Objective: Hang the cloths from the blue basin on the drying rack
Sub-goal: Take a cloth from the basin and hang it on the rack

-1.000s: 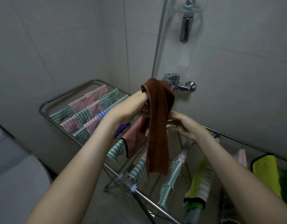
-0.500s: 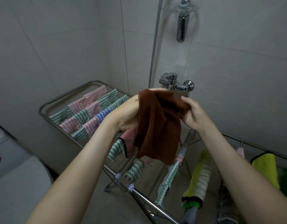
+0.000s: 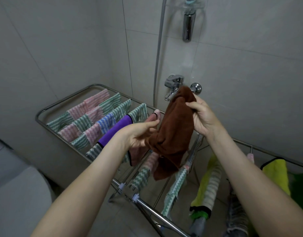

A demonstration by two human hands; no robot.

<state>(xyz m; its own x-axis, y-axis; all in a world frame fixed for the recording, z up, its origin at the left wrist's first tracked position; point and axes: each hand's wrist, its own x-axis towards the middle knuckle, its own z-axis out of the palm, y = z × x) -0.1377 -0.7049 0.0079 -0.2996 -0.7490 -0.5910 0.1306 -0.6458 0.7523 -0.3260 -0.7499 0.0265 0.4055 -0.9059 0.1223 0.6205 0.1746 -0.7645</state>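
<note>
BATHROOM: I see both hands raised over the drying rack [image 3: 157, 214], the right hand [image 3: 204, 118] with its fingers [image 3: 192, 107] curled and pinching the top end of a brown cloth [image 3: 174, 134], which hangs bunched in the air between the 2 hands, just in front of the shower tap [image 3: 173, 82]. The left hand [image 3: 139, 136] meets the cloth's lower fold, thumb straight along its edge and fingers tucked behind the fabric, so I cannot tell whether they grip it. Below the fingers, striped cloths and 1 purple cloth [image 3: 115, 130] drape the rails, with a yellow cloth [image 3: 277, 175] well off to the right.
</note>
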